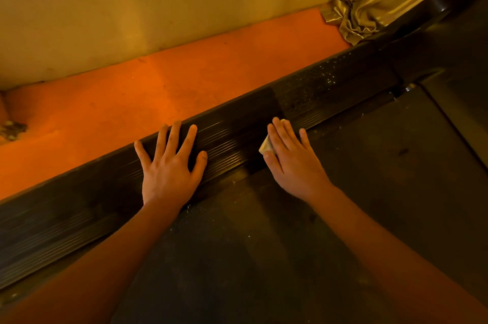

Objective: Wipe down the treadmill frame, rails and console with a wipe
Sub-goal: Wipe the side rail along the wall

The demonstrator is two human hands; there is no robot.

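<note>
Flat right hand [290,162] presses folded pale wipe [264,146] on ribbed black treadmill rail [232,138]; left hand [169,167] rests spread; dusty far stretch [317,85] looks unwiped.

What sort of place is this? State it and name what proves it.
Probably a room in a home, not a public gym: a treadmill's ribbed side rail and belt sit close to a plain wall, with a gold satin curtain bunched on the orange floor.

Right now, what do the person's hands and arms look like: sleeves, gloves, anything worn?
The left hand and right hand are bare: no gloves, rings or watch show. Both forearms are bare to the frame's edge, no sleeve in view. No bands or marks visible in the dim orange light.
</note>
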